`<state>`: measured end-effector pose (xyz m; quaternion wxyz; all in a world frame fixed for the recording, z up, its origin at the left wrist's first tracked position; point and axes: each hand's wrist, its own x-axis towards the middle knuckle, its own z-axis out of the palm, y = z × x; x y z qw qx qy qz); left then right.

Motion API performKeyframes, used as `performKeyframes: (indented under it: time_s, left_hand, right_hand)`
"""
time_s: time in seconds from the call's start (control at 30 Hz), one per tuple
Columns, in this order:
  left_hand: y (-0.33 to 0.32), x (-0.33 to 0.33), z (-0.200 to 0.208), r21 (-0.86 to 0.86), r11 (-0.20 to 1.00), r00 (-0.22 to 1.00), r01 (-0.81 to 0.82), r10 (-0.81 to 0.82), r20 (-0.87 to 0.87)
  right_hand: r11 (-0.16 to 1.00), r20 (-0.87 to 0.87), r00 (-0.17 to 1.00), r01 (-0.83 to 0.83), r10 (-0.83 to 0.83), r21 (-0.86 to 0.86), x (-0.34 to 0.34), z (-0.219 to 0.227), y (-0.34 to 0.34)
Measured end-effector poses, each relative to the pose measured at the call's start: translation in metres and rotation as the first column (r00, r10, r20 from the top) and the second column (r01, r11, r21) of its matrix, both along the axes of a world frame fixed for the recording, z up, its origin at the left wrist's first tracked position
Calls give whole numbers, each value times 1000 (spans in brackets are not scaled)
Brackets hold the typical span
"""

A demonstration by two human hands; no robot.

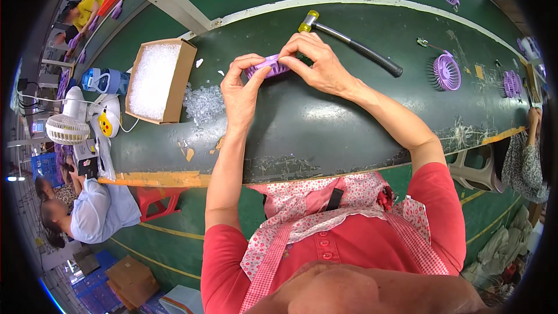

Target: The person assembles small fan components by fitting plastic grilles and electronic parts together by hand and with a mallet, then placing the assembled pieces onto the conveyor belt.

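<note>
Holds the purple ring-shaped part [273,65] over the desk [325,122], with fingers of left hand [239,88] and right hand [319,64] clamped on opposite ends — probably for steadiness. Has the hammer [357,46] and loose clear pieces [203,104] near — seemingly for easy reach.

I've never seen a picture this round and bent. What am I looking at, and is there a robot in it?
No robot here, just a person's two bare hands. The camera is worn on that person's head and looks down; its very wide lens makes straight edges look curved. The left hand and right hand together hold a small purple piece above a dark workbench. On the bench, a hammer lies near the right hand. To the left are a cardboard box of small pale bits and a pile of clear pieces. Farther right is a round purple cage.
</note>
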<state>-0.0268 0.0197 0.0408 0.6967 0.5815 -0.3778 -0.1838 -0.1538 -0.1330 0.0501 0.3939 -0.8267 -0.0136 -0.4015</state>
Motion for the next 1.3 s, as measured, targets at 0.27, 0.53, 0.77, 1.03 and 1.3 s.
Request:
performKeyframes:
  time_s: [0.27, 0.53, 0.77, 1.03, 1.3]
  left_hand:
    - [0, -1, -2, 8, 999, 996, -31, 30, 88]
    - [4, -1, 1, 39, 998, 963, -56, 43, 267]
    - [-10, -20, 10, 38, 962, 839, -269, 215, 500]
    - [-6, -21, -4, 99, 971, 914, -215, 165, 370]
    - [-7, -20, -8, 146, 978, 953, -149, 103, 285]
  right_hand:
    - [998, -120, 991, -47, 51, 36, -3, 7, -3]
    - [983, -81, 995, -78, 66, -166, -1, 6, -3]
    - [984, -19, 989, 149, -148, 96, -3, 9, -32]
    - [709, 84, 736, 671, -672, -216, -33, 11, -120]
    - [384, -407, 148, 708, -901, -593, -145, 26, -157]
